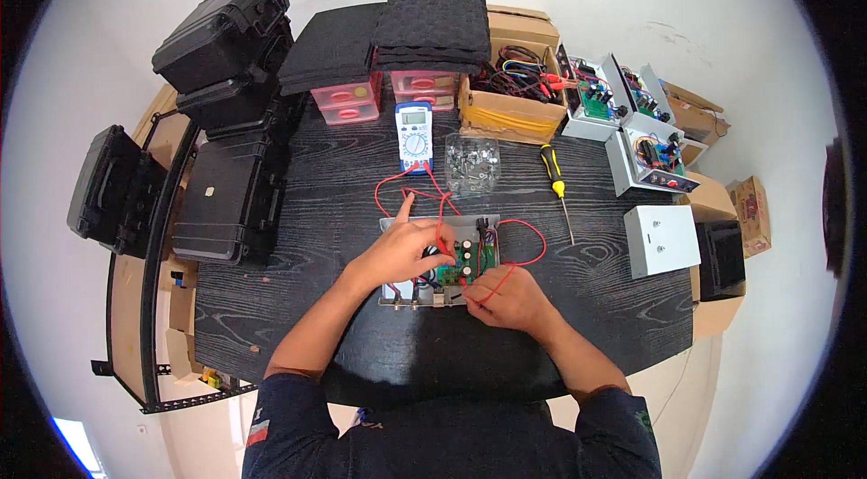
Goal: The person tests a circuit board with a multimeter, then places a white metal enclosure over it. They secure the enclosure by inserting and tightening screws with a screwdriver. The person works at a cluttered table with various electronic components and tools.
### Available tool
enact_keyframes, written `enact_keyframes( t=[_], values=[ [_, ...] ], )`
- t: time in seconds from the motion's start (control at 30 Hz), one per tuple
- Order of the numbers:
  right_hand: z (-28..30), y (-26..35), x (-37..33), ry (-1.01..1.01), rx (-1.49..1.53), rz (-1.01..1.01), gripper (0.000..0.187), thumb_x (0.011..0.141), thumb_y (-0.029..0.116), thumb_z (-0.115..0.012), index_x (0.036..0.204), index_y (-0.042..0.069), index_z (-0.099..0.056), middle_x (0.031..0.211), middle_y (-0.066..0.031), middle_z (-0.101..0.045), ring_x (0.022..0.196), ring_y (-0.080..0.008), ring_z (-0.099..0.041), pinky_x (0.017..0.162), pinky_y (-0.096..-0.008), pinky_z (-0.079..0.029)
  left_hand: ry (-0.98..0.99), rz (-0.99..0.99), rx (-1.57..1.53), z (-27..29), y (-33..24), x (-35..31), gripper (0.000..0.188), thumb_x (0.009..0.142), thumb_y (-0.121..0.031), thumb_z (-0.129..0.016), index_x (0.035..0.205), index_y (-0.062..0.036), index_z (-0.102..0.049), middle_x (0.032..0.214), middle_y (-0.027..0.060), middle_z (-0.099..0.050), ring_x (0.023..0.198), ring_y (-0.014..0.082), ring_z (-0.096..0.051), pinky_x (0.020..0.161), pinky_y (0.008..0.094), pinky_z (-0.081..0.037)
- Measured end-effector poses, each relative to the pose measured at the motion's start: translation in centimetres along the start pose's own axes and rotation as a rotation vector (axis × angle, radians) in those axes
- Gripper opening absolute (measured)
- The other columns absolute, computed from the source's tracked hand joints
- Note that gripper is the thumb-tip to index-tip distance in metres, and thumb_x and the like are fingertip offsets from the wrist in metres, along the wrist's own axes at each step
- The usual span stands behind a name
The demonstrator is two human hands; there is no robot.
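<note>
In front of me a grey metal case [390, 224] lies uncovered, with a green circuit board [449, 275] inside. My left hand [402, 251] reaches over its left side and pinches a red test probe [441, 244] above the board, one finger stretched away. Fingers of my right hand [511, 300] are closed at the case's near right edge, on what looks like a second probe, mostly hidden; a red lead [545, 244] loops round to it. Beyond the case lies a white and blue multimeter [415, 138], with red leads plugged into its lower end.
A clear tray of small hardware [472, 165] sits beside the meter, and a yellow-black screwdriver [555, 183] lies farther right. Cardboard box of cables [515, 118], foam-topped pink drawers [348, 102] and open units [655, 158] line the back. A white box [661, 241] stands right, black cases [226, 199] left.
</note>
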State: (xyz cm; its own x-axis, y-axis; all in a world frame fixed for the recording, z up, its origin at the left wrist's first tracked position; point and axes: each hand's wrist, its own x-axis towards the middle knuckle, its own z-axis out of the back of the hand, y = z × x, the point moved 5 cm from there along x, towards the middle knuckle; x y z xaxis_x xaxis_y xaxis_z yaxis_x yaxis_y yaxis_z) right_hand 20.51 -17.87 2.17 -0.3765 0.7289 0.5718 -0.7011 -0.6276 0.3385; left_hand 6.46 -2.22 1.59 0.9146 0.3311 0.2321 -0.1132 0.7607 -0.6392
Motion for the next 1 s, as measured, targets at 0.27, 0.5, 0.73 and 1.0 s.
enact_keyframes(
  t=[0.27, 0.5, 0.73, 1.0],
  values=[
    [-0.44, 0.05, -0.09, -0.001, -0.034, 0.02, 0.023, 0.081, 0.012, -0.082, 0.098, 0.011, -0.066, 0.085, -0.0045, -0.066, 0.075, -0.0249, -0.069, 0.066, -0.0396, -0.057, 0.03, 0.026, 0.036, 0.08, -0.18, 0.04, 0.018, 0.088, -0.021, -0.083, 0.102, -0.0156, -0.073, 0.112, 0.003, -0.076, 0.118, 0.0241, -0.071, 0.128, 0.0743, -0.005],
    [-0.08, 0.35, 0.3, -0.005, -0.007, 0.003, 0.022, 0.081, 0.011, -0.081, 0.097, 0.011, -0.065, 0.083, -0.0043, -0.066, 0.074, -0.0256, -0.069, 0.066, -0.0397, -0.057, 0.02, -0.013, 0.044, -0.1, -0.39, 0.09, 0.021, 0.091, -0.027, -0.082, 0.102, -0.0134, -0.07, 0.097, -0.0007, -0.073, 0.106, 0.0248, -0.073, 0.127, 0.076, -0.005],
    [-0.29, 0.21, 0.07, -0.039, -0.021, 0.014, 0.021, 0.081, 0.01, -0.08, 0.094, 0.011, -0.065, 0.08, -0.0037, -0.064, 0.072, -0.0245, -0.069, 0.064, -0.0394, -0.057, 0.003, -0.037, 0.079, -0.39, -0.47, 0.11, 0.019, 0.093, -0.027, -0.081, 0.102, -0.0136, -0.071, 0.098, -0.0005, -0.074, 0.107, 0.0245, -0.073, 0.126, 0.0772, -0.005],
    [-0.16, 0.45, 0.36, -0.016, -0.059, 0.013, 0.019, 0.082, 0.014, -0.081, 0.092, 0.012, -0.065, 0.079, -0.0023, -0.063, 0.072, -0.0225, -0.068, 0.064, -0.0383, -0.057, 0.012, -0.024, 0.064, -0.3, -0.56, 0.09, 0.02, 0.093, -0.026, -0.081, 0.104, -0.0134, -0.071, 0.099, -0.0012, -0.073, 0.107, 0.0234, -0.073, 0.126, 0.0772, -0.005]
  ],
)
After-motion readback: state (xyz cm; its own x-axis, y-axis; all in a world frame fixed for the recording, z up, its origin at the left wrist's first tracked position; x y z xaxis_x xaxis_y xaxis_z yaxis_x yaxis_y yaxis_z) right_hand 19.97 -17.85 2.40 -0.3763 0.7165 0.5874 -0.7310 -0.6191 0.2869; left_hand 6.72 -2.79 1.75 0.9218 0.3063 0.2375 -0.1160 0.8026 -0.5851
